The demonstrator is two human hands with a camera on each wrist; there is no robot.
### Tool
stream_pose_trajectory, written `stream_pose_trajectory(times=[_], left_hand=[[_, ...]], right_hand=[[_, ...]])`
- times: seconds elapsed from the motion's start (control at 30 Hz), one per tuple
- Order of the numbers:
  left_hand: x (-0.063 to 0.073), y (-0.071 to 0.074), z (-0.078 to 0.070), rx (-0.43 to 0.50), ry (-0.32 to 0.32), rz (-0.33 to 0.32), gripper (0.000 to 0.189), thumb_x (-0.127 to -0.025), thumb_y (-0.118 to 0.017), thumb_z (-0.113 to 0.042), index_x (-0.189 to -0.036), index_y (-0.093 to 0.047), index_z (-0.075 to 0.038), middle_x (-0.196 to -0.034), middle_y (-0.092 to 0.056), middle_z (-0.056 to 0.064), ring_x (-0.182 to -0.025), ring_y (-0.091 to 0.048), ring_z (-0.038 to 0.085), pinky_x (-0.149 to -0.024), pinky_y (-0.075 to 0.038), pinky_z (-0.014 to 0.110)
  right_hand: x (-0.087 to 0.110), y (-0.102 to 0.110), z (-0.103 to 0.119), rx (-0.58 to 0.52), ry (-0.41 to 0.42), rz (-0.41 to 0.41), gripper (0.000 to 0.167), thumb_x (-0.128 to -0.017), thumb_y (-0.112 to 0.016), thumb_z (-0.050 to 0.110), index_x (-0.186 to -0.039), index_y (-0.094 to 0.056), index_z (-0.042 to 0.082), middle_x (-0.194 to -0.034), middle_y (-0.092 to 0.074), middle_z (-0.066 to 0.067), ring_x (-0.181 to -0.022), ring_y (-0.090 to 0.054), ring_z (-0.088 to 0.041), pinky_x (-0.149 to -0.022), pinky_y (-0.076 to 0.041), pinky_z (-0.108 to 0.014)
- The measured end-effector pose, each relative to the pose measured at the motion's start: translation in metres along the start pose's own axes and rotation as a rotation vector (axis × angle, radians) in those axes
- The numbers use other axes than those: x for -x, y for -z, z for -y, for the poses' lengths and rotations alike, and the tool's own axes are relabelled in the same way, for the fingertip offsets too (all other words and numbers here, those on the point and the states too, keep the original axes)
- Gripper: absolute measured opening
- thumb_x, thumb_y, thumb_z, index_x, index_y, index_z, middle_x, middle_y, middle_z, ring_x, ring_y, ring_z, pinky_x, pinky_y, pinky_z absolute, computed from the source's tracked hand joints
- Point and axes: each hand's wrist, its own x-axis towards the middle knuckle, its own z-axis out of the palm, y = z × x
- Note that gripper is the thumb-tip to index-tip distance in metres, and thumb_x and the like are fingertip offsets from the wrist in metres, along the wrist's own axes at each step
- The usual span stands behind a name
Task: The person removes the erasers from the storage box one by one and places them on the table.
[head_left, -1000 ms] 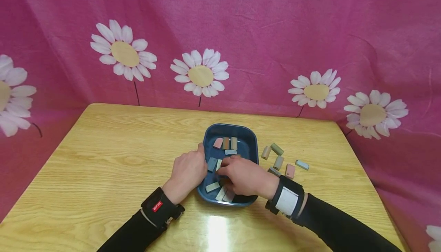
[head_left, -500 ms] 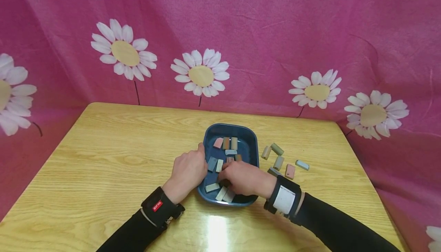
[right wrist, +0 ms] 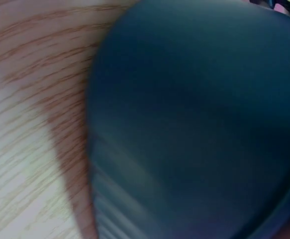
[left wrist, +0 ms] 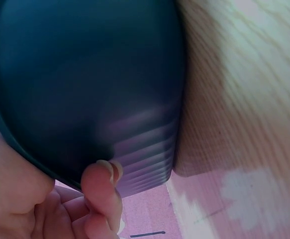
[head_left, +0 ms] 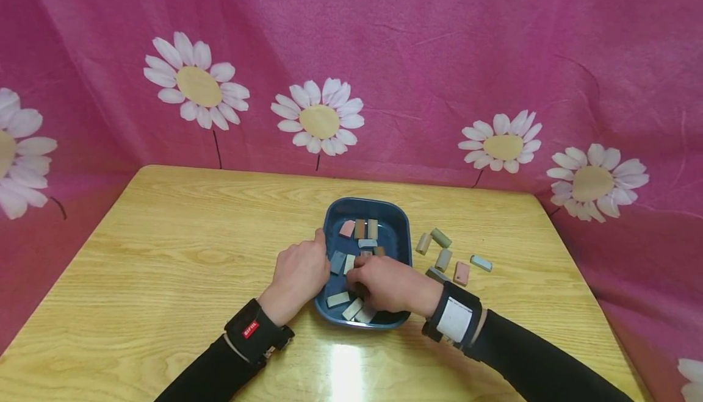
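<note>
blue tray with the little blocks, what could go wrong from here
The right hand reaches down among loose blocks, so it might nudge neighbours such as the pale near-left block.
The left hand holds the blue tray by its left side; a tug could slide it and jumble the contents.
The pink block on the table lies close to the right wrist strap, which might brush it.

The only lettering in sight is on a small red label (head_left: 250, 329) fixed to the black strap (head_left: 265, 336) just behind the left hand (head_left: 301, 275), in the head view. Its pale characters run in one short line, slanting up toward the right along the tilted label, but they are too small and blurred to be read with certainty. No word, brand or number can be read in either wrist view.
</note>
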Motion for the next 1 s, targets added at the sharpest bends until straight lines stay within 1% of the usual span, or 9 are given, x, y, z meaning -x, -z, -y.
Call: stream_pose_trajectory(times=[0.1, 0.2, 0.33, 0.5, 0.63, 0.73, 0.8, 0.9, 1.0], left_hand=[[-0.001, 0.000, 0.000, -0.007, 0.001, -0.005, 0.052, -0.093, -0.061, -0.020, -0.138, -0.051, 0.004, -0.061, -0.053, 0.003, -0.048, -0.049, 0.016, -0.042, -0.037, 0.029], [-0.001, 0.000, 0.001, -0.015, 0.003, -0.018, 0.051, -0.092, -0.061, -0.020, -0.137, -0.052, 0.003, -0.064, -0.056, 0.005, -0.049, -0.051, 0.018, -0.043, -0.038, 0.031], [-0.001, -0.001, 0.001, -0.018, 0.001, -0.036, 0.049, -0.091, -0.060, -0.018, -0.135, -0.053, 0.003, -0.070, -0.062, 0.008, -0.050, -0.053, 0.019, -0.043, -0.040, 0.032], [0.000, -0.003, 0.001, -0.009, -0.006, -0.045, 0.049, -0.090, -0.060, -0.017, -0.134, -0.054, 0.004, -0.071, -0.064, 0.009, -0.049, -0.053, 0.018, -0.042, -0.040, 0.032], [0.000, -0.004, 0.000, -0.007, -0.013, -0.046, 0.049, -0.090, -0.061, -0.017, -0.134, -0.054, 0.004, -0.070, -0.063, 0.009, -0.049, -0.052, 0.018, -0.042, -0.039, 0.031], [0.000, -0.004, -0.001, -0.010, -0.016, -0.046, 0.049, -0.090, -0.061, -0.017, -0.134, -0.054, 0.005, -0.070, -0.063, 0.009, -0.049, -0.053, 0.018, -0.042, -0.039, 0.031], [0.000, -0.003, -0.001, -0.008, -0.017, -0.046, 0.049, -0.090, -0.061, -0.017, -0.133, -0.054, 0.005, -0.070, -0.063, 0.009, -0.050, -0.054, 0.019, -0.042, -0.039, 0.031], [0.000, -0.002, -0.001, -0.007, -0.015, -0.048, 0.049, -0.089, -0.061, -0.016, -0.133, -0.054, 0.006, -0.071, -0.064, 0.010, -0.051, -0.055, 0.019, -0.042, -0.040, 0.032], [0.000, -0.002, 0.001, -0.006, -0.014, -0.051, 0.049, -0.090, -0.061, -0.016, -0.133, -0.054, 0.006, -0.071, -0.064, 0.010, -0.051, -0.055, 0.020, -0.043, -0.040, 0.033]], right_hand=[[0.004, 0.005, 0.000, 0.002, 0.013, -0.046, 0.018, -0.081, -0.075, 0.006, -0.094, -0.070, 0.016, -0.085, -0.054, 0.005, -0.070, -0.049, -0.009, -0.062, -0.044, -0.022], [0.009, 0.014, 0.001, -0.007, 0.019, -0.093, 0.020, -0.079, -0.074, 0.004, -0.093, -0.069, 0.016, -0.084, -0.053, 0.005, -0.070, -0.049, -0.009, -0.061, -0.044, -0.022], [0.020, 0.028, 0.000, -0.002, 0.001, -0.143, 0.021, -0.077, -0.075, 0.004, -0.094, -0.070, 0.016, -0.084, -0.052, 0.005, -0.070, -0.049, -0.009, -0.061, -0.043, -0.022], [0.044, 0.044, -0.005, -0.004, -0.071, -0.182, 0.022, -0.076, -0.076, 0.004, -0.091, -0.068, 0.017, -0.082, -0.050, 0.005, -0.068, -0.047, -0.008, -0.058, -0.043, -0.022], [0.068, 0.049, -0.014, 0.013, -0.114, -0.230, 0.022, -0.074, -0.076, 0.003, -0.088, -0.066, 0.017, -0.079, -0.048, 0.006, -0.066, -0.045, -0.006, -0.058, -0.041, -0.022], [0.085, 0.047, -0.022, 0.030, -0.137, -0.266, 0.022, -0.073, -0.077, 0.002, -0.086, -0.066, 0.016, -0.080, -0.049, 0.007, -0.065, -0.045, -0.004, -0.059, -0.041, -0.022], [0.095, 0.044, -0.026, 0.030, -0.162, -0.271, 0.023, -0.072, -0.079, 0.003, -0.087, -0.066, 0.017, -0.081, -0.050, 0.008, -0.066, -0.046, -0.004, -0.059, -0.042, -0.022], [0.106, 0.032, -0.033, 0.010, -0.180, -0.263, 0.025, -0.072, -0.080, 0.002, -0.085, -0.065, 0.017, -0.080, -0.049, 0.008, -0.067, -0.046, -0.004, -0.060, -0.042, -0.022], [0.112, 0.015, -0.039, -0.004, -0.182, -0.248, 0.024, -0.074, -0.078, 0.000, -0.085, -0.065, 0.017, -0.079, -0.049, 0.008, -0.069, -0.045, -0.006, -0.062, -0.041, -0.023]])
